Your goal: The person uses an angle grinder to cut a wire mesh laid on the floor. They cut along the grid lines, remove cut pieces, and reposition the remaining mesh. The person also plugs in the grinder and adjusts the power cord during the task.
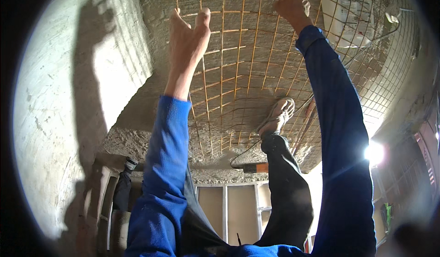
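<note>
A rusty wire mesh (247, 50) spreads in front of me over a rough grey surface. At its left edge is my left hand (187, 39), thumb raised along one wire and the other fingers curled at the mesh, partly hidden. Farther right, near the top of the view, my right hand (293, 2) is closed on the mesh with its fingers bent round the wires. Just beyond that hand, a white sack or container (347, 16) with printing shows through the grid.
My sandalled foot (280, 112) rests on or against the mesh. Near it lie a thin dark cable and an orange-and-black object (255, 168). A pale, rough wall (50, 133) rises at the left, with shadow across it. A bright lamp (375, 153) shines at the right.
</note>
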`<control>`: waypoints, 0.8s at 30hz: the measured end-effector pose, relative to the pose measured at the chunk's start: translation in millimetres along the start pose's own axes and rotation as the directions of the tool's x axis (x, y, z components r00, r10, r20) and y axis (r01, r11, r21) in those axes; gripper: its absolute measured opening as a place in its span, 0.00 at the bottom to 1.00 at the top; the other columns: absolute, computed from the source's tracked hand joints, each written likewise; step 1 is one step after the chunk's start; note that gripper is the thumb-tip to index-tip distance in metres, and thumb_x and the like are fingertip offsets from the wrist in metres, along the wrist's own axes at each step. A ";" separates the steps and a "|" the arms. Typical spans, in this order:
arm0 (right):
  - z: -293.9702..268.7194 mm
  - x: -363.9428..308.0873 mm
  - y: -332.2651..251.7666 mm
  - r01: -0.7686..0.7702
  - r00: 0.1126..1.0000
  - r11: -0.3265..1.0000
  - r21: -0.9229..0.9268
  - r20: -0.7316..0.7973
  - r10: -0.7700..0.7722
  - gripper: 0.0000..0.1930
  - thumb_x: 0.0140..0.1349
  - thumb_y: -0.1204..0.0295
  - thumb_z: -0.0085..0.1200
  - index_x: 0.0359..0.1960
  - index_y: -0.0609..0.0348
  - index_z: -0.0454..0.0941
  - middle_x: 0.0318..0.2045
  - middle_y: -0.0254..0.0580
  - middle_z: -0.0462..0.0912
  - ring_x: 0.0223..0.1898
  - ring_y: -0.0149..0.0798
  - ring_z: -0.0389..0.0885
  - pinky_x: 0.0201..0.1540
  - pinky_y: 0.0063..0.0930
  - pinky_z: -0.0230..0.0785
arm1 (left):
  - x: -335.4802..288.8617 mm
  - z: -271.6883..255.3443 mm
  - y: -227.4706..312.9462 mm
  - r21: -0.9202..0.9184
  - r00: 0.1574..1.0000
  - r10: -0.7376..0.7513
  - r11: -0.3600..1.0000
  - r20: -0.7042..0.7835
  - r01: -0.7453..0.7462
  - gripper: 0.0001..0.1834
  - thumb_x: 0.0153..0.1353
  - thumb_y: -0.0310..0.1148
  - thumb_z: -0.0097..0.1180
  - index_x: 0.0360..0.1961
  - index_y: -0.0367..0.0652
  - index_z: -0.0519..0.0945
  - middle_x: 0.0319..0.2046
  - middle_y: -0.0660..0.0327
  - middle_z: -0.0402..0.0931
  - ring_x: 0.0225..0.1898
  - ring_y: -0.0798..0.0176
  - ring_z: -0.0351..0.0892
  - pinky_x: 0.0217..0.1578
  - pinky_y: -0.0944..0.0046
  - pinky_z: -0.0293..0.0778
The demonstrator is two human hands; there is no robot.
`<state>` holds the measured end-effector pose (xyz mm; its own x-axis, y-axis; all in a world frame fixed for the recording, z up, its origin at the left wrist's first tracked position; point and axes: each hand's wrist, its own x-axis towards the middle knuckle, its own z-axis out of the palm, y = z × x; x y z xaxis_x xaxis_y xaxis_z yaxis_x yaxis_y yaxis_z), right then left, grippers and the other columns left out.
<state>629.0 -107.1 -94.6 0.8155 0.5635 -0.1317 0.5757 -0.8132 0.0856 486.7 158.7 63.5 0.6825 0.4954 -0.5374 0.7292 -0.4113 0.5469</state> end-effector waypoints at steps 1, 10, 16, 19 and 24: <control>1.0 6.1 -1.5 -0.025 0.990 0.991 -0.134 0.132 0.042 0.36 0.64 0.56 0.47 0.67 0.69 0.58 0.65 0.61 0.63 0.70 0.58 0.54 0.71 0.68 0.28 | 15.4 14.2 -13.6 0.045 0.996 0.053 0.998 -0.066 -0.050 0.50 0.62 0.60 0.48 0.69 0.28 0.49 0.66 0.31 0.54 0.70 0.37 0.52 0.68 0.44 0.51; 0.1 20.1 1.9 -0.135 0.947 0.989 -0.066 0.284 0.148 0.33 0.58 0.56 0.52 0.60 0.69 0.70 0.64 0.65 0.64 0.70 0.62 0.54 0.72 0.60 0.34 | 67.4 41.3 -87.8 0.188 0.958 0.265 0.952 -0.107 -0.242 0.53 0.60 0.69 0.42 0.69 0.32 0.52 0.64 0.36 0.59 0.69 0.34 0.51 0.67 0.36 0.44; 20.6 15.4 -0.6 -0.183 0.978 0.975 0.124 -0.077 0.193 0.37 0.56 0.59 0.54 0.64 0.70 0.63 0.69 0.65 0.56 0.72 0.63 0.47 0.73 0.57 0.33 | -28.3 -35.1 28.8 -0.125 0.993 0.002 0.992 0.116 0.012 0.54 0.51 0.64 0.61 0.67 0.31 0.58 0.60 0.33 0.63 0.60 0.43 0.70 0.55 0.42 0.70; -0.3 9.3 5.8 -0.111 0.973 0.994 0.003 0.203 0.108 0.44 0.54 0.59 0.58 0.68 0.73 0.54 0.69 0.69 0.54 0.72 0.63 0.46 0.74 0.51 0.34 | -107.7 -51.5 72.4 0.019 0.997 0.051 0.998 0.050 -0.052 0.46 0.57 0.57 0.57 0.66 0.34 0.60 0.55 0.32 0.68 0.55 0.39 0.75 0.53 0.47 0.74; -59.4 -9.7 13.3 -0.128 0.987 0.963 0.238 0.124 0.100 0.45 0.55 0.56 0.59 0.68 0.70 0.53 0.63 0.67 0.59 0.66 0.61 0.53 0.70 0.43 0.42 | -32.8 -52.2 32.4 0.135 0.964 0.264 0.955 0.030 -0.266 0.37 0.61 0.45 0.53 0.66 0.36 0.61 0.55 0.36 0.71 0.54 0.38 0.76 0.54 0.48 0.74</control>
<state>632.3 -114.7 -33.5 0.8554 0.4568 -0.2441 0.4361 -0.8895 -0.1361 485.4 169.0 132.4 0.8520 0.3464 -0.3926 0.5216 -0.6272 0.5784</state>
